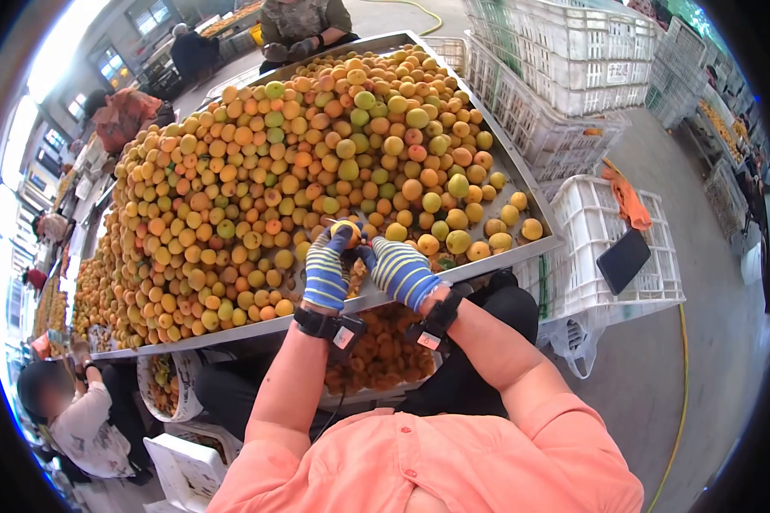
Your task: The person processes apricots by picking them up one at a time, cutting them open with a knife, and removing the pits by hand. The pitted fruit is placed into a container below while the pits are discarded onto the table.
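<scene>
Striped blue gloves cover both my hands at the near edge of a metal-rimmed table [505,254] heaped with orange, yellow and green fruit [257,171]. My left hand [328,265] is closed round an orange fruit [347,229], held up just above the pile. My right hand [399,268] is beside it, fingers pressed together near the same fruit; what they grip, if anything, is too small to tell. Below the edge, between my arms, a container holds many orange pieces [381,346].
Stacked white crates [565,60] stand beyond the table's right side. A nearer crate [573,205] bears a dark phone [623,261] and an orange cloth [627,198]. A person [77,415] sits at lower left beside a white bucket [181,409]; another person [304,26] is across the table.
</scene>
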Available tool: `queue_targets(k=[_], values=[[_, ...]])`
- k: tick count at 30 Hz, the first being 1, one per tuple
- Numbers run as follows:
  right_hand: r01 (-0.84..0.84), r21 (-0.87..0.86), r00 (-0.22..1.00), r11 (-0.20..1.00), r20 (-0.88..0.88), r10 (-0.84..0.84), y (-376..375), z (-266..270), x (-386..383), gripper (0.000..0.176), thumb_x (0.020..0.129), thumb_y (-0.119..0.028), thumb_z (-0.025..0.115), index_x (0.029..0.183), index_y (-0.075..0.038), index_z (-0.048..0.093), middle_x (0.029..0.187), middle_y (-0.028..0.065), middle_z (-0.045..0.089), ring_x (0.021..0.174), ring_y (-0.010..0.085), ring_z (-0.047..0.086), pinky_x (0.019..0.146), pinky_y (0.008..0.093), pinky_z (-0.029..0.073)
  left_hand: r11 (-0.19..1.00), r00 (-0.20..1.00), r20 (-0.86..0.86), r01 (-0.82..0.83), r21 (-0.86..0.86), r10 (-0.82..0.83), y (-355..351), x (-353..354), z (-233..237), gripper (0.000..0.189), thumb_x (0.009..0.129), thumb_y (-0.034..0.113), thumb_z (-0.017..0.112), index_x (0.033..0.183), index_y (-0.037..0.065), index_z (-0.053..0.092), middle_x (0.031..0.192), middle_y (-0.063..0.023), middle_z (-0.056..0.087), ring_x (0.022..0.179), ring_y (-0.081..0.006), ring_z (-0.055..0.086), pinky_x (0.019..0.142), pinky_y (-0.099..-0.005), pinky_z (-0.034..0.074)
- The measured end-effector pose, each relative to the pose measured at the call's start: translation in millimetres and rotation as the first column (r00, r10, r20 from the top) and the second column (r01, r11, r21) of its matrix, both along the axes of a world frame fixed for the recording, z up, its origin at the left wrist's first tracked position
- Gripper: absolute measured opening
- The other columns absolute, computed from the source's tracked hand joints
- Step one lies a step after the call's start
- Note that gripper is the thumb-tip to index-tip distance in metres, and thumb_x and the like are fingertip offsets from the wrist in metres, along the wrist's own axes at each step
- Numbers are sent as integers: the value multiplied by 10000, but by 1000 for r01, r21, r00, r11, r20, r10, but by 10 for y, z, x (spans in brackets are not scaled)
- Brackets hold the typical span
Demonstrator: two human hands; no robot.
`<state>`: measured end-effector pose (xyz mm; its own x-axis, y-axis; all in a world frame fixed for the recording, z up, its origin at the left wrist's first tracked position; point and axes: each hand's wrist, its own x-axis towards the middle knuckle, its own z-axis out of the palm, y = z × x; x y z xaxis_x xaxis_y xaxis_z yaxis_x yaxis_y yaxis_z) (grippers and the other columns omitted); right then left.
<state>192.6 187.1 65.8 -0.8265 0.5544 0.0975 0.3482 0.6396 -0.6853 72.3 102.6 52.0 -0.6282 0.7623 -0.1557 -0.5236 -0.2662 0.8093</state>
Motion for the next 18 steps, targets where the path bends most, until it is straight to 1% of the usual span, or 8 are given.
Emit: queue_targets(k=[7,10,12,13,14,16,17,18], values=[[-130,71,950,989,-277,144,20,-327,-65,378,961,-339,433,849,-16,594,634,182,596,614,347,606,542,405,474,944,937,-343,-166,-283,62,70,11,54,269,852,101,648,1090,4,569,949,-84,647,804,-145,629,622,-222,531],[-285,-9,918,958,-292,270,55,-334,-113,401,969,-338,413,822,-13,595,555,100,532,507,257,559,443,350,429,976,975,-210,-110,-186,69,37,29,62,255,841,114,644,1064,6,585,918,-76,645,782,-139,624,670,-230,513],[-222,-766,975,603,-191,115,61,-179,-63,347,972,-298,411,885,-12,585,553,68,501,475,211,520,403,326,393,991,996,-81,-56,-123,46,10,22,60,260,846,122,599,1063,-19,571,947,-118,636,815,-191,629,741,-282,524],[-117,-965,991,236,-100,83,65,-124,-45,322,974,-279,409,916,-11,580,552,52,486,459,188,501,383,315,374,996,999,13,-42,-75,43,1,0,19,258,843,115,588,1058,-26,564,958,-129,630,831,-210,627,758,-301,524],[-126,-982,987,140,-110,117,91,-181,-86,310,977,-277,407,959,-16,573,555,64,498,456,195,494,393,323,372,999,994,107,-32,-24,35,-5,-18,-8,257,840,108,576,1054,-33,558,969,-140,625,847,-228,625,775,-320,525],[-335,-521,940,785,-237,244,76,-279,-72,363,955,-346,441,965,-14,589,542,64,477,467,199,520,416,346,398,999,951,308,-12,42,-2,-68,-104,-21,259,811,83,551,1031,-51,532,967,-163,599,885,-287,610,840,-377,519],[-372,-124,910,920,-248,334,70,-287,-68,393,944,-380,458,968,-13,597,535,64,467,473,202,533,428,358,410,998,952,303,-44,41,29,-100,-198,-58,278,806,79,553,1051,-49,523,999,-165,580,925,-289,598,860,-383,519],[-352,-65,900,934,-299,318,84,-255,-75,431,916,-430,504,907,-14,619,537,63,480,517,191,564,465,342,432,996,952,300,-78,41,63,-123,-295,-115,298,801,75,556,1071,-46,514,1031,-167,562,965,-292,585,880,-389,519]])
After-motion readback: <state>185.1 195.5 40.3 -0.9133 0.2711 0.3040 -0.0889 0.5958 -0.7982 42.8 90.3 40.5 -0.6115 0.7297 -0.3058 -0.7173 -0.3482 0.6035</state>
